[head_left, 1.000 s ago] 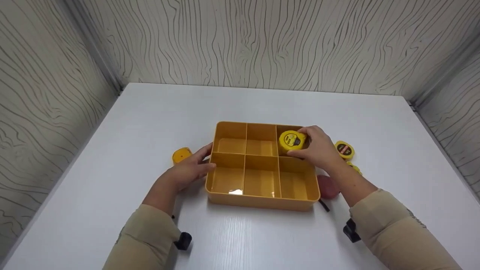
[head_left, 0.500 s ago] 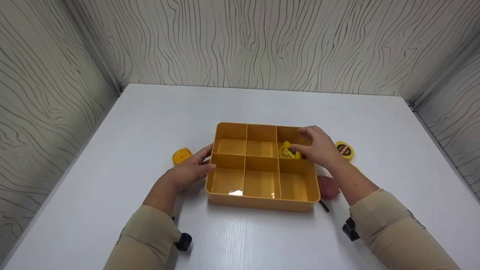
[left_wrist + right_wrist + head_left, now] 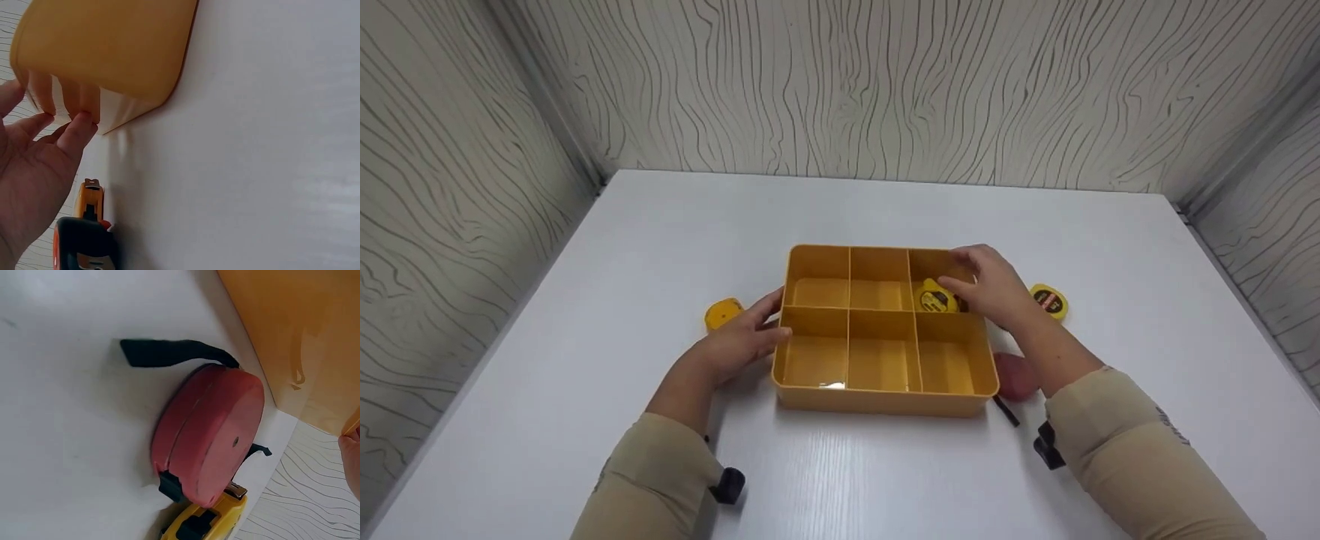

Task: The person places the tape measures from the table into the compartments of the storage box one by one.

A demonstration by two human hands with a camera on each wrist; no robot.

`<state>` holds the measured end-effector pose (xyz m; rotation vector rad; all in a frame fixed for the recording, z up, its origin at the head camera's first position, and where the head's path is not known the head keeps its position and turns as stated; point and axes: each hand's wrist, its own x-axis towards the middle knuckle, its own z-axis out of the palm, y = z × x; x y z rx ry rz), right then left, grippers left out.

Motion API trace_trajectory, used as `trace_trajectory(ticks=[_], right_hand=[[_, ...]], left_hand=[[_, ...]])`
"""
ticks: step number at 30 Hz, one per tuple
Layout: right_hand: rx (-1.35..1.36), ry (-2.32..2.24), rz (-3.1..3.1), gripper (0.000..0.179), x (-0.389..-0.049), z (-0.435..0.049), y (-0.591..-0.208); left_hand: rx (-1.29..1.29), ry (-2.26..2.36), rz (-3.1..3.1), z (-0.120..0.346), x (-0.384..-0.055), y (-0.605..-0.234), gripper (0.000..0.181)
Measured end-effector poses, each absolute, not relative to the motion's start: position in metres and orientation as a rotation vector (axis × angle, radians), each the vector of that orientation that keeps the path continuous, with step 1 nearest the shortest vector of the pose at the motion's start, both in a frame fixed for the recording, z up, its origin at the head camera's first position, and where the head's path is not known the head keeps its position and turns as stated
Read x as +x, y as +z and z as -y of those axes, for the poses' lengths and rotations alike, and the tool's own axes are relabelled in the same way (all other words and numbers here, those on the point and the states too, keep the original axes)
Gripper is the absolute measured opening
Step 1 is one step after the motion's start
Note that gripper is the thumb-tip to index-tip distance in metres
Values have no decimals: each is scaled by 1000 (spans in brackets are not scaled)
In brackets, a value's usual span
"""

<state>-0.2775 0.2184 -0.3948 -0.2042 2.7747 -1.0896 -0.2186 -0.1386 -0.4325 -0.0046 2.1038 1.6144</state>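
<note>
A yellow six-compartment box (image 3: pixel 883 311) stands mid-table. A yellow tape measure (image 3: pixel 936 298) lies in its back right compartment. My right hand (image 3: pixel 996 289) reaches over the box's right side, thumb beside that tape measure and fingertips near the back wall, fingers spread apart. At the left wall, my left hand (image 3: pixel 742 341) holds the box; its thumb lies over the rim, and its fingertips (image 3: pixel 81 126) touch the outer side. Beyond the left hand lies an orange tape measure (image 3: pixel 724 312). The left wrist view also shows a dark tape measure (image 3: pixel 84 244) under this hand.
Right of the box lie a red tape measure (image 3: pixel 214 433) with a black strap (image 3: pixel 169 351) and a yellow tape measure (image 3: pixel 211 517). A yellow tape measure with a black label (image 3: pixel 1048 301) sits farther back. Patterned panels (image 3: pixel 840 90) border the white table (image 3: pixel 870 480).
The right hand has lowered the yellow tape measure into the back right compartment and let go of it. The box and right hand have since shifted slightly left. The left hand stays at the wall.
</note>
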Motion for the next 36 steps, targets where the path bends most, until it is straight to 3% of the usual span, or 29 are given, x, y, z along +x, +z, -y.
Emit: trace_trajectory(ticks=[9,20,36], right_hand=[[-374,-1129,-2819,68,-284,-237,-397],[-243,-1291,-2843,80,-278,-268,-378],[-104,-1395,-2850,75,-246,-327,-381]], left_hand=[[42,1649,-2093,138,-217,-434,69],[0,1646,-2090,139,-220,-436,68],[-6,1648,-2087,139,-218,-433,70]])
